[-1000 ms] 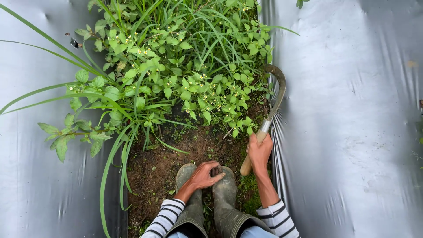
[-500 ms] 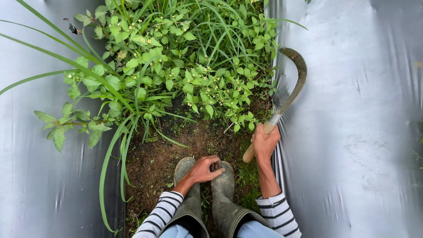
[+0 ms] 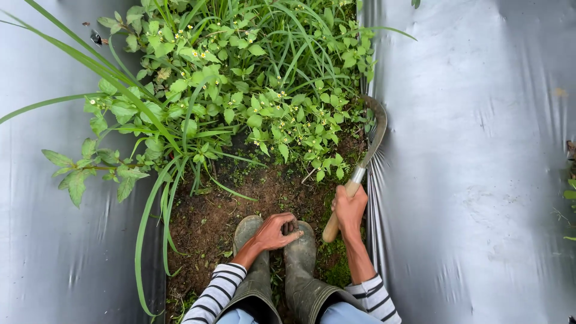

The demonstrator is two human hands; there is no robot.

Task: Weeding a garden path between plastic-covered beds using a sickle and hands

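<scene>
Head view. A: Report hand states.

B: Right hand (image 3: pixel 350 207) has its fingers clamped on the wooden handle of a curved, rusty steel sickle (image 3: pixel 373 135); the blade lies at the right edge of the green weeds (image 3: pixel 252 90), touching the silver plastic mulch sheet (image 3: pixel 474 150). Left hand (image 3: pixel 275 231) rests, fingers curled together, on the muddy green rubber boots (image 3: pixel 300 252).

A: Hazards?

B: Judgement: a stroke angled outward could slit the sheet; a stroke drawn too far back could reach the boots and the left hand.

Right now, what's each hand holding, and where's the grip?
Right hand grips a sickle by its wooden handle, near the metal collar. Left hand rests on the boots; whether it holds anything cannot be told.
</scene>
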